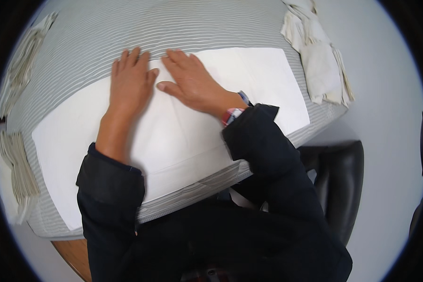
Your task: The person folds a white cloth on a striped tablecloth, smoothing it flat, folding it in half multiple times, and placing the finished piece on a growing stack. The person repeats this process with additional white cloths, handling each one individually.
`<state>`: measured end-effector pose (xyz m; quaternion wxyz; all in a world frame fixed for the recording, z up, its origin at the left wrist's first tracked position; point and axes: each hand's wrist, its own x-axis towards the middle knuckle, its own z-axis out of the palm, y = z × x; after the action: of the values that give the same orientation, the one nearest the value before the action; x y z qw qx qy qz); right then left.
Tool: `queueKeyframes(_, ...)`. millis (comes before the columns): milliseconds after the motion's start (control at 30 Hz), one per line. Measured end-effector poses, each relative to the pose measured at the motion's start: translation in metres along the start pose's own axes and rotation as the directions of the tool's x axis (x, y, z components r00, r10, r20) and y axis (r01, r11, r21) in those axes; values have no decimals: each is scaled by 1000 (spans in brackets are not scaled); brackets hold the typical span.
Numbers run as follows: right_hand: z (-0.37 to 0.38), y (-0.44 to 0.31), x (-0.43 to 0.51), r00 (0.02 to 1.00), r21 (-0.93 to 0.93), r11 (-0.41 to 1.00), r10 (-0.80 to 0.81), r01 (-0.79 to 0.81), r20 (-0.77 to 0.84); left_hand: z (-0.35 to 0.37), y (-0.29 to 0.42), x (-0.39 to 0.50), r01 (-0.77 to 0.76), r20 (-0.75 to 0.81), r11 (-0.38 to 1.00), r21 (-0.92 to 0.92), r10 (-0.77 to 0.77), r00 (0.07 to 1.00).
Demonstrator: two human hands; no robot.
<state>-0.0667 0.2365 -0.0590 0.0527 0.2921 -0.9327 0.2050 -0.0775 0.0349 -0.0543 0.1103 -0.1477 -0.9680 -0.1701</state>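
A white cloth [183, 141], smooth with faint creases, lies spread over the front of a table with a grey ribbed cover [162, 24]. My left hand [132, 81] rests palm down near the cloth's far edge, its fingertips reaching past that edge onto the ribbed cover. Close beside it, my right hand [194, 79] also lies palm down, angled to the left, with its thumb apart from the fingers. Neither hand holds anything. The two thumbs point toward each other with a small gap between them.
Folded off-white cloths [319, 67] are heaped at the table's right end. More cloths lie in a long pile [23, 70] at the far left and a folded stack [21, 172] at the near left. A black padded chair [342, 187] stands at the right below the table.
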Motion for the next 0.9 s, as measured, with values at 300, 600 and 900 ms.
queueKeyframes(300, 2, 0, 2, 999, 30, 999, -36, 36, 1, -2, -3, -2, 9, -3, 1000, -5, -9, 1000)
queueKeyframes(600, 6, 2, 4, 1000, 11, 1000, -16, 16, -17, 2, -6, 0, -1, -10, 1000, 17, 1, 1000)
queueKeyframes(900, 10, 4, 1, 996, -130, 991, -51, 42, -74, 12, -19, 0, -122, -134, 992, 43, 126, 983)
